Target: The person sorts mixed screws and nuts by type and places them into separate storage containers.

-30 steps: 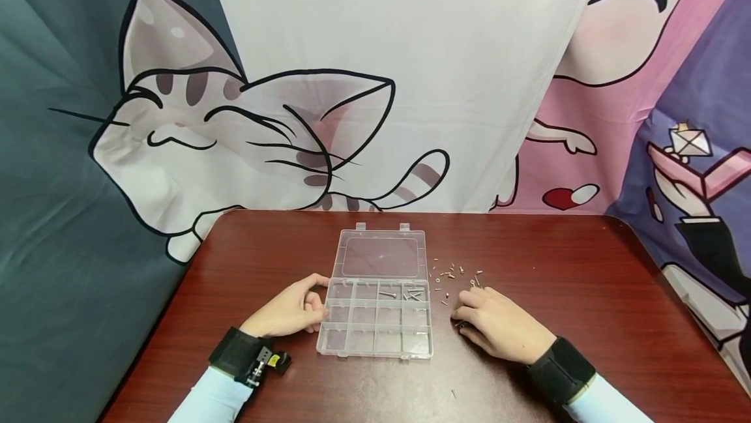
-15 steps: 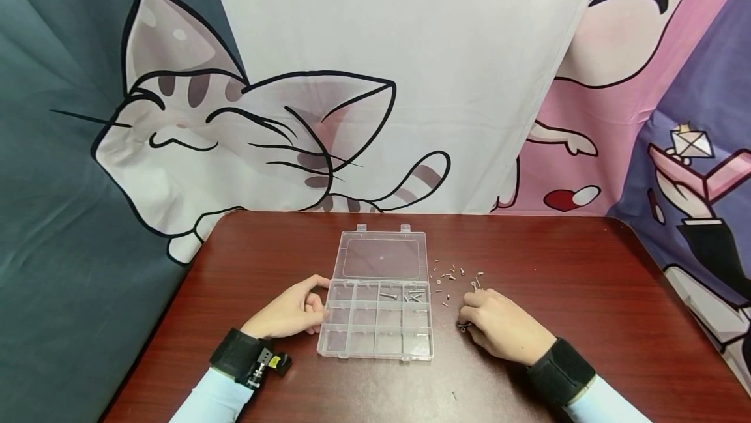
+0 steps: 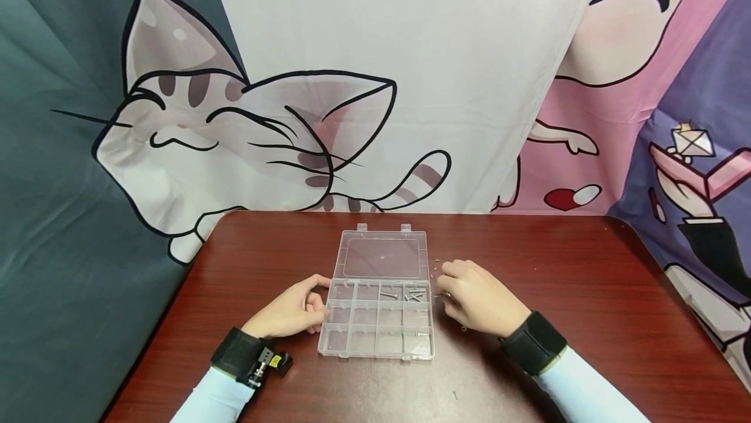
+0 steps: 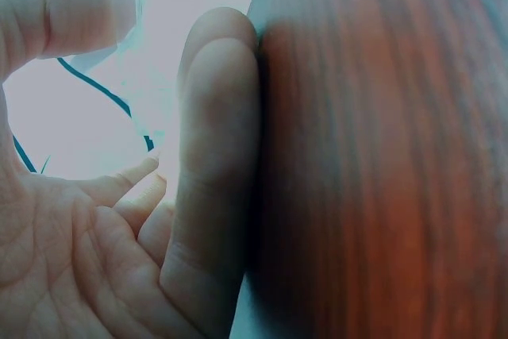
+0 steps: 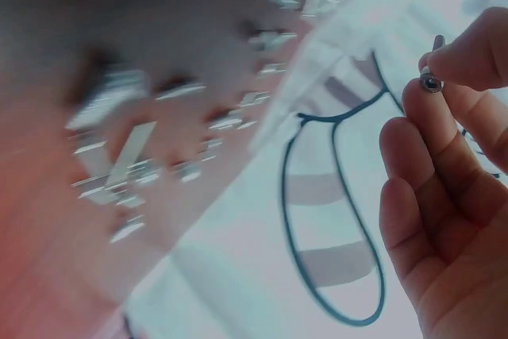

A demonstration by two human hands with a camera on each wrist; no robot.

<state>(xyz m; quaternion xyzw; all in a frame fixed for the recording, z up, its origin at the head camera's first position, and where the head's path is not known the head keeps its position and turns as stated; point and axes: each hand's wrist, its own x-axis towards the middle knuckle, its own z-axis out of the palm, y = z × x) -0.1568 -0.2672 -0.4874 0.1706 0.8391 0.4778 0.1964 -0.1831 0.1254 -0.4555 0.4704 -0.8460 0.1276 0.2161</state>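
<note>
The right hand [image 3: 484,299] pinches a metal piece [image 5: 431,81] between thumb and finger, just right of the box [image 3: 390,339]; the left hand [image 3: 287,307], thumb and fingers apart, touches the box's left side; the box lies open, screws [image 3: 415,294] in its far row's two right compartments; the table [image 3: 563,260] is dark red wood-grain, shiny at the box's near side; cat-printed cloth [image 3: 411,19] hangs beyond the box; loose hardware [image 5: 222,119] right of the box is mostly hidden by the right hand from above and blurred at the wrist; glare bleaches the left wrist view.
</note>
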